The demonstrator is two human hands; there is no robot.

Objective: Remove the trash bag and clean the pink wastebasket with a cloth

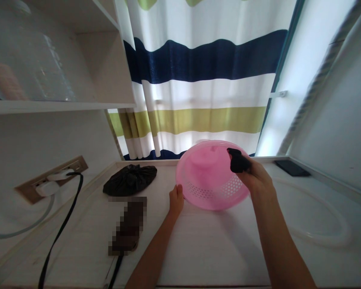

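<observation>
My left hand (176,199) pinches the pink basket (203,170), tilted above the table (198,249); my right hand (258,178) closes around a black bundle (240,162) over it. I think this holding needs steady left fingers.

From my remote seat I see the curtain (198,94) behind the tabletop (198,249); before it, the basket (204,160), between the bag (130,180) (left) and the slab (292,168); the device (130,226) lies before the bag; the loop (329,241) before the slab; the shelf (63,106) above the socket panel (28,193).
</observation>
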